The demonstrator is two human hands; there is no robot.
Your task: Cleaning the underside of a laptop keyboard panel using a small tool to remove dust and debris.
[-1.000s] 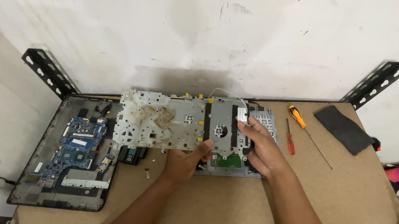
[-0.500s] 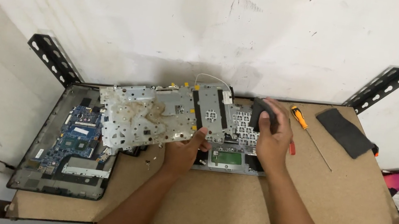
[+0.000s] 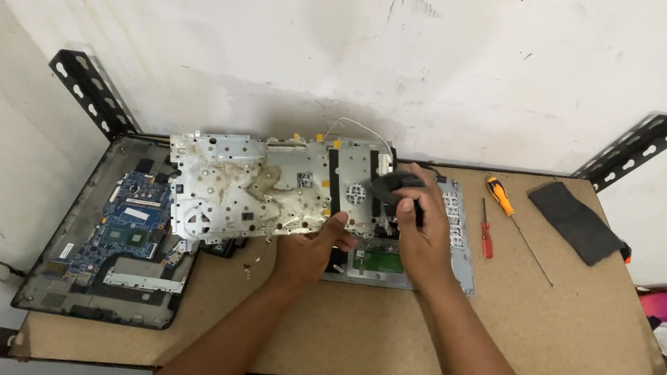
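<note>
Keyboard backplate [image 3: 275,190], the stained silver metal sheet, is now lifted at its left end and tilted up off the laptop's palmrest frame [image 3: 459,252]; a second ago it lay flat over that frame. The left hand [image 3: 307,253] pinches the plate's lower edge between thumb and fingers, bearing its weight. The right hand [image 3: 420,232] is closed around a small dark rounded tool [image 3: 392,186], pressed down near the plate's right end, where the plate still meets the frame. To my eye that end is the last place it is held, so the plate looks to be coming free, hinging up from the left.

Under the raised edge, part of the frame and its greenish touchpad board [image 3: 380,262] show. A thin white wire [image 3: 361,127] loops up behind the plate's top edge.

Left of the hands, the opened laptop base [image 3: 63,261] with its blue motherboard [image 3: 127,222] lies on the brown tabletop [image 3: 524,334]. To the right lie an orange-handled screwdriver [image 3: 516,225], a smaller red one [image 3: 486,231], and a dark cloth pad [image 3: 575,221] beyond them.
</note>
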